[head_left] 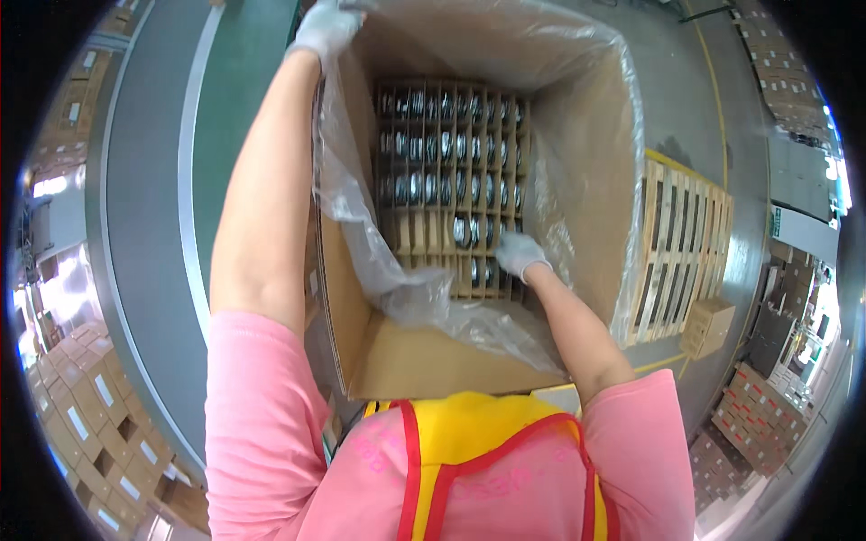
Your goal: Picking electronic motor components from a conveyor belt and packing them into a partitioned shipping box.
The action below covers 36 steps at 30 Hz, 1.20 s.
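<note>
A deep cardboard carton stands open before me, lined with a clear plastic liner. Down inside is a cardboard divider grid whose narrow cells hold shiny, dark, round-edged metal parts in rows. Several cells at the near left hold none. My right hand, in a white glove, reaches down to the grid's right side; its fingers are bent together, and what they hold is hidden. At the far left corner my gloved left hand is closed over the rim and liner, partly cut off by the picture's edge.
Along the left runs a long grey belt-like surface with metal edges. To the right, wooden pallets lie on the floor with a small carton beside them. Stacked cartons stand at the lower left, more at the lower right.
</note>
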Tool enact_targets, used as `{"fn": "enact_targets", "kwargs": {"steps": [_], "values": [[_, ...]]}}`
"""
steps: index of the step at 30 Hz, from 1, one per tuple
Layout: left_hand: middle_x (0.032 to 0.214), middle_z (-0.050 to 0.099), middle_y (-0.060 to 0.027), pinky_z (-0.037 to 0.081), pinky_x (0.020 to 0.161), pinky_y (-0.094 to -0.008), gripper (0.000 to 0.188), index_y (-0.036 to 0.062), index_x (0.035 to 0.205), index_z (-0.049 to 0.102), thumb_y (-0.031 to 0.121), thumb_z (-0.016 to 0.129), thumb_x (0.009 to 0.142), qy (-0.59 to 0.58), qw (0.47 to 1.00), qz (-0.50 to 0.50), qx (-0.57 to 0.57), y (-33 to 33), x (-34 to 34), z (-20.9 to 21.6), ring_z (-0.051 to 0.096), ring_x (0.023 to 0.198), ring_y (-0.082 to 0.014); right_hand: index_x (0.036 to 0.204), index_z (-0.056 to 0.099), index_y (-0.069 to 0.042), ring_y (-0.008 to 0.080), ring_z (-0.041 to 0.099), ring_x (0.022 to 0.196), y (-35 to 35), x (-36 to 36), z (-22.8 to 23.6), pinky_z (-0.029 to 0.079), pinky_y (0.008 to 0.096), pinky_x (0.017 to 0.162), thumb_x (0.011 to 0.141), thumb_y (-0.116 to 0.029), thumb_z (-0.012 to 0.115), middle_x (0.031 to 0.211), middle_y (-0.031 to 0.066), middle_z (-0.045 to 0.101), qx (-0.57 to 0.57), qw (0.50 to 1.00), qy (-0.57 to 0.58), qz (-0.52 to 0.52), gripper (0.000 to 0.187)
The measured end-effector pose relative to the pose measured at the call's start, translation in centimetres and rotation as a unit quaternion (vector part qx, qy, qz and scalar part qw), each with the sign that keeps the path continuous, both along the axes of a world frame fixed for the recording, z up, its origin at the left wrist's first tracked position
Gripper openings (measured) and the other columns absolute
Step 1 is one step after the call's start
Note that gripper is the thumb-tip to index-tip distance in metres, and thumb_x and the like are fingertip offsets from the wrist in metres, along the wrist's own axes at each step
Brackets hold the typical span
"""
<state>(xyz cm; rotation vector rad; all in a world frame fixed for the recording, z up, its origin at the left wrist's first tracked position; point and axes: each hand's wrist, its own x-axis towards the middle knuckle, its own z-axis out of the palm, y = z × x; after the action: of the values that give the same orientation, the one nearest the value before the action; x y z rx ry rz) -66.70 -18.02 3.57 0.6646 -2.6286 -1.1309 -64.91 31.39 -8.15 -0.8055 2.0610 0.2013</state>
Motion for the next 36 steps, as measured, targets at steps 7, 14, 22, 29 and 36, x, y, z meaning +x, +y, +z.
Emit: {"fn": "enact_targets", "kwargs": {"steps": [7, 14, 22, 29, 36], "values": [[0.139, 0.046, -0.0142, 0.038, 0.104, -0.0438, 0.063, 0.0079, 0.134, 0.046, 0.017, 0.068, 0.076, 0.031, 0.934, 0.201, -0.294, 6.2, 4.7, 6.1, 0.045, 0.124, -0.0374, 0.137, 0.043, -0.006, 0.0348, 0.044, 0.124, -13.4, -18.0, 10.3, 0.035, 0.0463, 0.105, 0.081, -0.02, 0.056, 0.134, 0.0172, 0.048, -0.268, 0.733, 0.612, 0.125, 0.059], [0.115, 0.059, -0.0132, 0.034, 0.104, -0.0499, 0.062, 0.0108, 0.116, 0.061, 0.049, 0.071, 0.069, 0.032, 0.925, -0.266, -0.27, 21.8, 14.0, 10.0, 0.054, 0.112, -0.0319, 0.13, 0.051, -0.015, 0.0381, 0.053, 0.11, -16.3, -23.4, 19.0, 0.045, 0.0431, 0.095, 0.081, -0.018, 0.06, 0.122, 0.0188, 0.052, -0.39, 0.806, 0.444, 0.026, 0.051], [0.11, 0.061, -0.0119, 0.039, 0.099, -0.045, 0.079, 0.0114, 0.124, 0.056, 0.049, 0.08, 0.058, -0.307, 0.88, -0.362, -0.016, 28.7, 28.3, 15.2, 0.061, 0.099, -0.0321, 0.138, 0.042, -0.011, 0.0381, 0.046, 0.123, -11.0, -21.6, 18.3, 0.039, 0.0417, 0.103, 0.082, -0.02, 0.065, 0.132, 0.0208, 0.049, -0.546, 0.744, 0.384, 0.019, 0.061], [0.085, 0.062, -0.0025, 0.046, 0.087, -0.0361, 0.023, 0.0149, 0.087, 0.064, 0.006, 0.062, 0.066, -0.242, 0.917, -0.275, -0.157, 30.3, 34.9, 16.2, 0.061, 0.084, -0.0222, 0.147, 0.026, -0.001, 0.0295, 0.033, 0.138, 1.8, -6.6, 19.2, 0.026, 0.0367, 0.112, 0.084, -0.016, 0.057, 0.15, 0.0211, 0.031, -0.431, 0.858, 0.214, -0.179, 0.072], [0.09, 0.062, -0.0059, 0.047, 0.079, -0.0391, 0.028, 0.0107, 0.081, 0.062, -0.004, 0.062, 0.058, -0.147, 0.964, -0.168, -0.145, 28.4, 42.7, 11.1, 0.059, 0.086, -0.0288, 0.145, 0.031, -0.002, 0.025, 0.04, 0.133, 15.7, 2.8, 17.9, 0.03, 0.0339, 0.11, 0.091, -0.037, 0.055, 0.145, 0.0159, 0.04, -0.347, 0.795, -0.149, -0.475, 0.069]]}}
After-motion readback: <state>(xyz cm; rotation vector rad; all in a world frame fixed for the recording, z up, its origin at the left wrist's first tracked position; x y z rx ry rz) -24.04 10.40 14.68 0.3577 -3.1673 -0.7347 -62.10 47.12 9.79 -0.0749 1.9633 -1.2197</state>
